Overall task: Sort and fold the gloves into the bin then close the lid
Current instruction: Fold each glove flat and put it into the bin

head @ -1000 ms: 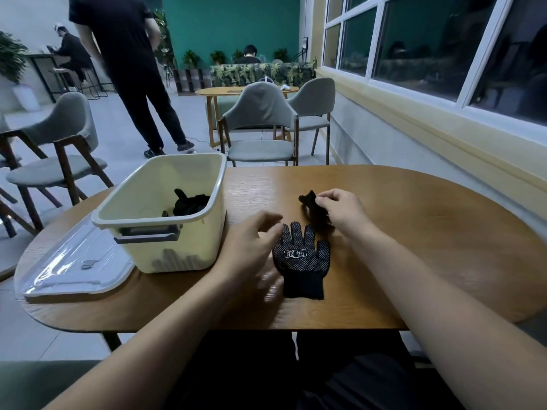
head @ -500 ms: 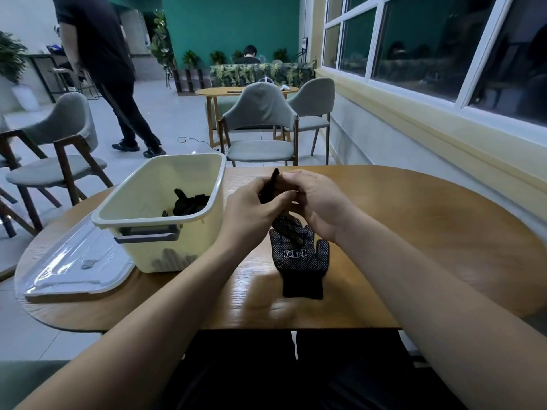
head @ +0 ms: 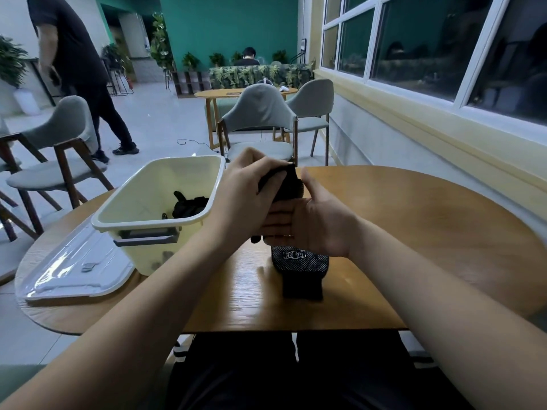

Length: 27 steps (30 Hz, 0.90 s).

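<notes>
I hold a black glove (head: 286,184) up above the table between both hands. My left hand (head: 248,190) grips its upper part with curled fingers. My right hand (head: 307,223) lies under and beside it, fingers straight against the fabric. A second black dotted glove (head: 300,269) with a white label lies flat on the wooden table (head: 414,232) below my hands, its fingers hidden by them. To the left stands the cream bin (head: 189,173), open, with black gloves (head: 189,205) inside. Its clear lid (head: 74,267) lies flat on the table left of the bin.
Grey chairs (head: 260,119) stand beyond the table's far edge and at the left. A person in black (head: 77,69) walks across the floor at the far left. A window wall runs along the right side.
My right hand picked the second glove off the table and my left hand joined it. Both hands have raised the glove higher and toward the bin side. The walking person moved left.
</notes>
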Tool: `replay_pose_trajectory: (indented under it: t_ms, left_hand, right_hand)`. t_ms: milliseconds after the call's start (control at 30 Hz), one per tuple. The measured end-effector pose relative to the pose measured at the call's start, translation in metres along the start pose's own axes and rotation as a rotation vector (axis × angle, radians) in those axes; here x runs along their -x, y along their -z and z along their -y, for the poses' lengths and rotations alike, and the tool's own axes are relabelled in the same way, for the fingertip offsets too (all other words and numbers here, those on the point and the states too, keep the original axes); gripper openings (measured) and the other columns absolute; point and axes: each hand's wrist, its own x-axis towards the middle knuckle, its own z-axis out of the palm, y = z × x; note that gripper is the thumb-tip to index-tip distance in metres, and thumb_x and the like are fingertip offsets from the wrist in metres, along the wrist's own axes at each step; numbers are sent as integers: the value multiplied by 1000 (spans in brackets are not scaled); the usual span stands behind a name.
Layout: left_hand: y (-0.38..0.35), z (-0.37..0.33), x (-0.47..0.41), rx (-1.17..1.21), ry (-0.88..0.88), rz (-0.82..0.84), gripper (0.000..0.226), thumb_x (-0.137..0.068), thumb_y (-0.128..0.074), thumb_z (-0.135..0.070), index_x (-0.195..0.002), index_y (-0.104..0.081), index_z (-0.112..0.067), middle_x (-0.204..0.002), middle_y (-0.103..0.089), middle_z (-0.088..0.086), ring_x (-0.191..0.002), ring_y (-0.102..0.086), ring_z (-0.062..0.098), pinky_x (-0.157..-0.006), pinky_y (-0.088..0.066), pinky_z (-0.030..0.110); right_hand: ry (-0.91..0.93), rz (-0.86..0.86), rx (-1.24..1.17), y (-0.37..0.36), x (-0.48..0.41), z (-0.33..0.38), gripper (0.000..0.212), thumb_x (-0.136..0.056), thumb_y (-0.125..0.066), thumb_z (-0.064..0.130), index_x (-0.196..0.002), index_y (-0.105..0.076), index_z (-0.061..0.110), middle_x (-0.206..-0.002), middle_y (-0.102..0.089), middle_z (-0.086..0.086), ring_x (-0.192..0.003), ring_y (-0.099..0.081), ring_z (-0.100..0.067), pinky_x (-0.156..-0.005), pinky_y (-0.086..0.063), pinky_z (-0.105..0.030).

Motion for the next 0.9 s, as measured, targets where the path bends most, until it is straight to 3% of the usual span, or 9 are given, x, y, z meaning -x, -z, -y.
replay_pose_trajectory:
  t_ms: [133,267,333,400,467,533,633,733,900]
  left_hand:
    - [-1,-6,12,-45,-105,54,22,-102,-65,-27,-120,-78,-29,-101,-54,-5,-96,-60,17,-84,-53,41]
    - [-4,-6,27,-57,-176,98,25,-100,-69,-17,-121,-79,-26,-99,-57,-4,-94,-60,17,-80,-52,38]
    - [-9,-2,36,-51,-185,111,25,-99,-70,-17,-121,-79,-26,-99,-59,-4,-94,-61,19,-80,-52,42]
    - [-13,2,44,-29,-193,128,23,-98,-73,-22,-119,-79,-25,-99,-61,-5,-91,-61,18,-79,-52,44]
    - [-17,4,53,-24,-197,146,22,-95,-77,-21,-117,-79,-23,-99,-64,-7,-89,-57,11,-78,-53,43]
    - [-19,5,62,-32,-192,162,23,-92,-81,-15,-114,-80,-21,-99,-66,-8,-88,-53,6,-79,-52,39]
    - [-23,7,74,-22,-174,201,21,-91,-82,-14,-111,-80,-21,-98,-69,-9,-87,-53,3,-78,-50,31]
    - [-29,7,84,-32,-202,270,18,-93,-80,-16,-110,-81,-22,-100,-72,-9,-90,-62,10,-80,-51,31]
    - [-38,13,97,-23,-165,363,17,-95,-76,-23,-111,-81,-26,-105,-72,-8,-94,-66,16,-78,-55,41]
  right_hand:
    - [34,70,-193,16,-5,-4,107,-93,-21,91,-148,-55,6,-143,-61,-20,-134,-57,-35,-120,-39,-52]
    - [84,71,-282,28,-6,0,109,-94,-22,91,-158,-47,6,-156,-52,-20,-143,-52,-35,-122,-39,-51]
    - [98,134,-461,29,-3,2,106,-93,-32,89,-161,-39,8,-144,-59,-17,-127,-64,-37,-119,-42,-53]
    - [79,196,-663,28,1,4,106,-91,-43,87,-146,-53,-4,-122,-67,-18,-108,-71,-41,-106,-51,-56]
    - [76,109,-545,34,0,1,110,-90,-41,88,-126,-65,-13,-124,-69,-25,-117,-70,-41,-111,-48,-54]
    - [47,37,-503,46,-3,-2,109,-89,-47,88,-142,-58,-6,-144,-62,-20,-135,-61,-35,-123,-36,-50]
    - [6,4,-501,55,-4,-5,113,-88,-53,88,-164,-31,7,-170,-34,-10,-153,-41,-29,-130,-25,-46]
    - [1,-70,-351,61,-6,-12,110,-93,-44,87,-163,-33,2,-170,-31,-14,-156,-34,-32,-130,-24,-46]
    - [-46,-120,-175,71,-10,-25,104,-97,-31,84,-150,-54,-2,-154,-51,-29,-144,-50,-43,-126,-31,-55]
